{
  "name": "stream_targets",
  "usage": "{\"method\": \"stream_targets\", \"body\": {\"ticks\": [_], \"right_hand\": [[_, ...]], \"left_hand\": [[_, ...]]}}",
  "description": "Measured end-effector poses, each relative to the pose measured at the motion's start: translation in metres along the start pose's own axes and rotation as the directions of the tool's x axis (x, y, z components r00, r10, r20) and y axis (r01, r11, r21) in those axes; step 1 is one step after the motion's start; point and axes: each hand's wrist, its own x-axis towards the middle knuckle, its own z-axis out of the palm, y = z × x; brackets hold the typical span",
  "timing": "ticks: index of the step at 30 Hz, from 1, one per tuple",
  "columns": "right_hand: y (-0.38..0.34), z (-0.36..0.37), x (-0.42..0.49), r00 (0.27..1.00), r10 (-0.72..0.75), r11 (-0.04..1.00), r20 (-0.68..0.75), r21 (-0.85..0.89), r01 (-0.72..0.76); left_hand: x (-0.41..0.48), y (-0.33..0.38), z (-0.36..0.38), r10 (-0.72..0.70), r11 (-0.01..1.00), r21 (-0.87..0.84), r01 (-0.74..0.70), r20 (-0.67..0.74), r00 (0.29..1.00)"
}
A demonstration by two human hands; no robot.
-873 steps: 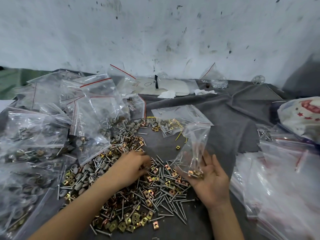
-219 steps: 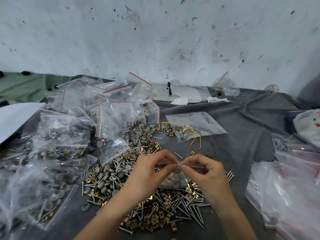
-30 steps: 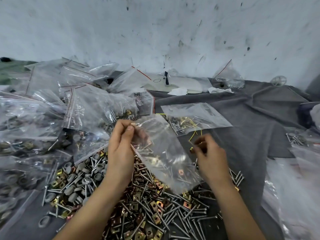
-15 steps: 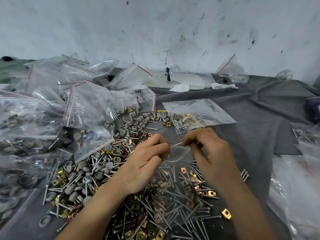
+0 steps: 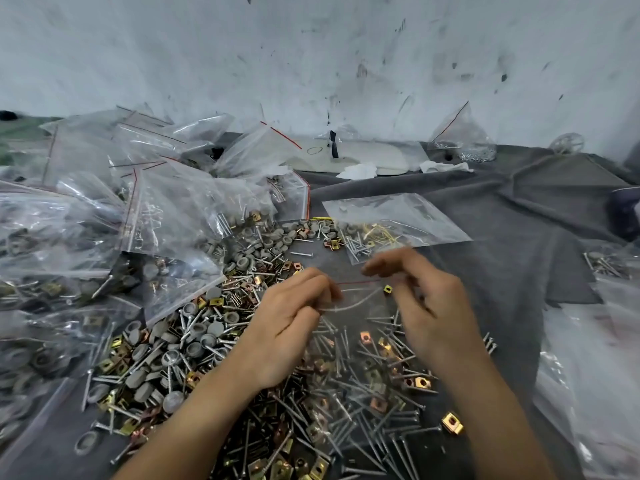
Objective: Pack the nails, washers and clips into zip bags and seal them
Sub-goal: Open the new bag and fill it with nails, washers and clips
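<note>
Packed bags [image 5: 166, 216] are heaped along the left edge of the grey-clothed counter [image 5: 519, 220]. Beside them, loose washers [image 5: 207, 337], nails [image 5: 363, 420] and clips [image 5: 452, 423] lie in a pile toward the front edge. Above that pile the left hand [image 5: 291, 323] and right hand [image 5: 433, 306] hold a clear bag [image 5: 360, 327] by its red-lined mouth, the fingers [image 5: 318, 289] of each curled and pinching the rim, the right ones blurred. Behind the hands lies a flat bag [image 5: 398, 216] holding nails and yellow wire, and more bags [image 5: 588, 375] lie at the right edge.
</note>
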Motion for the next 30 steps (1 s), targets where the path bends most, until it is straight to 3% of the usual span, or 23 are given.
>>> {"method": "stream_targets", "body": {"ticks": [3,5,7,12,15,20,23,26,28,30], "right_hand": [[0.011,-0.002,0.003,0.979,0.188,0.956,-0.073,-0.213,-0.200],[0.022,0.000,0.002,0.930,0.362,0.845,0.053,-0.440,-0.304],[0.028,0.004,0.002,0.868,0.468,0.758,0.167,-0.581,-0.297],[0.027,0.010,0.002,0.831,0.523,0.760,0.190,-0.545,-0.354],[0.027,0.011,0.000,0.839,0.509,0.794,0.194,-0.482,-0.370],[0.030,0.010,0.001,0.849,0.500,0.774,0.170,-0.529,-0.349],[0.028,0.010,0.003,0.927,0.373,0.863,-0.045,-0.349,-0.364],[0.016,0.006,0.005,0.938,0.220,0.975,-0.268,0.076,-0.207],[0.008,0.005,0.004,0.951,0.152,0.964,-0.271,0.252,-0.083],[0.004,0.007,0.003,0.980,0.115,0.957,-0.163,0.282,-0.066]], "left_hand": [[0.000,0.000,-0.001,0.001,1.000,-0.024,-0.002,-0.051,0.999],[0.000,0.000,-0.001,0.007,0.999,-0.034,-0.010,-0.084,0.996],[0.000,0.000,-0.001,0.007,0.999,-0.039,-0.011,-0.110,0.994],[0.000,0.001,-0.001,-0.005,0.999,-0.048,-0.001,-0.136,0.991],[0.000,0.001,-0.002,-0.012,0.999,-0.040,0.006,-0.127,0.992],[-0.001,0.000,-0.001,-0.022,0.999,-0.048,0.017,-0.106,0.994],[0.000,0.000,-0.001,-0.025,0.999,-0.029,0.023,-0.076,0.997],[0.000,0.002,-0.001,0.000,1.000,0.018,0.000,-0.022,1.000],[-0.001,0.003,0.000,0.020,0.999,0.039,-0.020,0.016,1.000],[-0.001,0.004,0.001,0.023,0.999,0.038,-0.024,0.037,0.999]]}}
